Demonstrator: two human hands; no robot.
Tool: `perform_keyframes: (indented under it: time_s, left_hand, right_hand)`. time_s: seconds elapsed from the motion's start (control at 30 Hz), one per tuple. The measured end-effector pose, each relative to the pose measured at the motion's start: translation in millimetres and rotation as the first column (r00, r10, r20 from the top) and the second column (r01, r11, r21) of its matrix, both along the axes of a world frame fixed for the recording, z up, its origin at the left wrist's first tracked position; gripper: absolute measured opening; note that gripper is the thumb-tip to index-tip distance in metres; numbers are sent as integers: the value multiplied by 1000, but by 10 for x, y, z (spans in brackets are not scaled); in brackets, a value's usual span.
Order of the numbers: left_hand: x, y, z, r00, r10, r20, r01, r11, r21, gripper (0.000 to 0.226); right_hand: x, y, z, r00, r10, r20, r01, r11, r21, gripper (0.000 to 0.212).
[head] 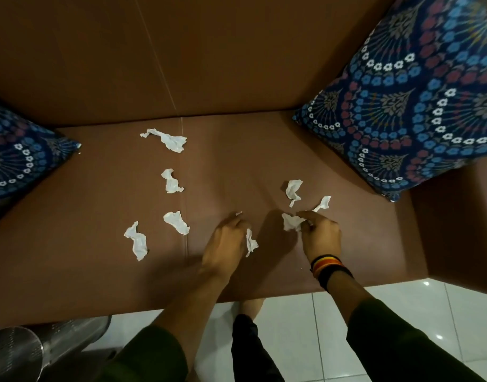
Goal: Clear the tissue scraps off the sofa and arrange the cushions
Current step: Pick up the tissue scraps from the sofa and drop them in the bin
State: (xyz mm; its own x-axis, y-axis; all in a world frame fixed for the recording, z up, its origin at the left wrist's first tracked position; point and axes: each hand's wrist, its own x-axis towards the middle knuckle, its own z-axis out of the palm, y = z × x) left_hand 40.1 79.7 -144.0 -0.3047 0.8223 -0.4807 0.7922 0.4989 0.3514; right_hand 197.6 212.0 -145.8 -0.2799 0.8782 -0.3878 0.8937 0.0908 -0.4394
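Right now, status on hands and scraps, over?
Left hand closed on a scrap; right hand pinching another. Six scraps loose on the sofa, four left of the hands, two by the right cushion. Nothing blocking.

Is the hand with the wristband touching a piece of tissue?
Touching. The head view shows the right hand pinching a tissue scrap between its fingertips, with no gap between them.

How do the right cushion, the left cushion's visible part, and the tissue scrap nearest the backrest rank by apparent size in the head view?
1. Right cushion, largest by far.
2. Left cushion, partly cut off by the frame edge, so its true size is unsure.
3. Tissue scrap nearest the backrest, smallest.
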Motion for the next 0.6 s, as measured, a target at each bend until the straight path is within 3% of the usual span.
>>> perform_keyframes:
  time_s: [0.1,0.2,0.23,0.3,0.37,0.47,0.6]
  left_hand:
    - [79,404,32,999,12,37,-14,998,57,26]
    - [165,820,59,995,-48,82,38,992,124,76]
    - [189,948,43,993,-108,53,99,985,139,84]
    - [222,1204,-73,955,-279,-100,292,945,150,78]
    - [210,1349,-183,901,-381,-206,406,909,97,58]
    - [213,1376,-221,876,-445,-184,459,888,37,47]
    - [279,1158,-223,905,-400,-146,400,916,-33,34]
  right_hand:
    - [124,196,-2,1000,-11,10,10,998,66,31]
    - [214,398,-88,989,90,117,-88,996,-23,43]
    - [234,445,-120,978,149,145,-141,988,-63,48]
    - [267,531,-178,940,281,195,-266,959,-99,55]
    - [273,575,-181,902,376,213,-363,927,-99,51]
    - [305,507,-147,897,392,205,-381,920,-90,31]
    - [428,263,-125,923,284,259,-252,956,-150,31]
